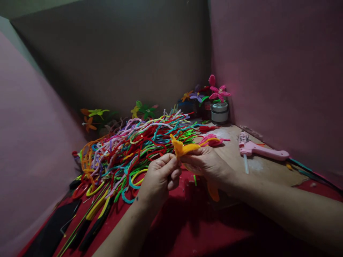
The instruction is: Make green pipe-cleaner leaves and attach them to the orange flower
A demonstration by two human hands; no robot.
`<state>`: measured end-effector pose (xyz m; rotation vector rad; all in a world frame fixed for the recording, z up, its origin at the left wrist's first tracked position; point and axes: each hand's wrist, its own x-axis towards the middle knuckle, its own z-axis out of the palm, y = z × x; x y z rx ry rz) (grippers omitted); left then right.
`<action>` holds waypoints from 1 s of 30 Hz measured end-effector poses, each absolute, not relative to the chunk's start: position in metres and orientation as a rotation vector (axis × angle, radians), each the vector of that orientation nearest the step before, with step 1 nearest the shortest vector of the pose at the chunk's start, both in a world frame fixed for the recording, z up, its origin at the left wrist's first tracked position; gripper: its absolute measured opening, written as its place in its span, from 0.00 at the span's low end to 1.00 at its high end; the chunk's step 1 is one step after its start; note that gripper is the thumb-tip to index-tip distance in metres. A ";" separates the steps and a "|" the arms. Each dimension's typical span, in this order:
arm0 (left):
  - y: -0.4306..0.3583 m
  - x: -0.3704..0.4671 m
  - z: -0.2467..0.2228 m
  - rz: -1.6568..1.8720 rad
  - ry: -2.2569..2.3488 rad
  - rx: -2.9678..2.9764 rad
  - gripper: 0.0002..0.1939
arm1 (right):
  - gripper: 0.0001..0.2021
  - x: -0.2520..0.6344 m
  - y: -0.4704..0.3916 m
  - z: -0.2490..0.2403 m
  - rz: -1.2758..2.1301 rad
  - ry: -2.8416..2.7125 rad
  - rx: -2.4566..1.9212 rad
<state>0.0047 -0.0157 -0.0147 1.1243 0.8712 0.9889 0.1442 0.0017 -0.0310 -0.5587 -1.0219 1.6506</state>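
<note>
An orange-yellow fuzzy flower piece [182,148] is held between both hands, with one petal pointing up and another lying to the right. My left hand [164,173] is closed, thumb and finger pinching its base. My right hand [207,162] grips the right-hand petal from the other side, fingers closed. Below my right hand, another orange fuzzy piece [213,191] hangs or lies partly hidden. Just behind my hands, a big heap of multicoloured pipe cleaners [144,139] spreads over the red surface [177,221].
A pink glue gun [264,150] rests on a brown board [233,157] at right. Pliers [96,214] and a dark flat object [50,228] lie at left. Behind stand fuzzy flowers and a grey-white container [219,113], near the walls.
</note>
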 end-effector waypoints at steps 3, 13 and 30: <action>-0.012 0.002 -0.019 0.890 0.707 0.978 0.13 | 0.10 0.146 0.001 -0.031 1.710 -1.019 -0.572; -0.017 0.010 -0.018 1.026 1.055 1.346 0.14 | 0.10 0.143 0.001 -0.038 1.651 -0.985 -0.530; -0.023 0.010 -0.010 1.021 0.840 1.052 0.09 | 0.08 0.148 -0.001 -0.033 1.511 -1.128 -0.513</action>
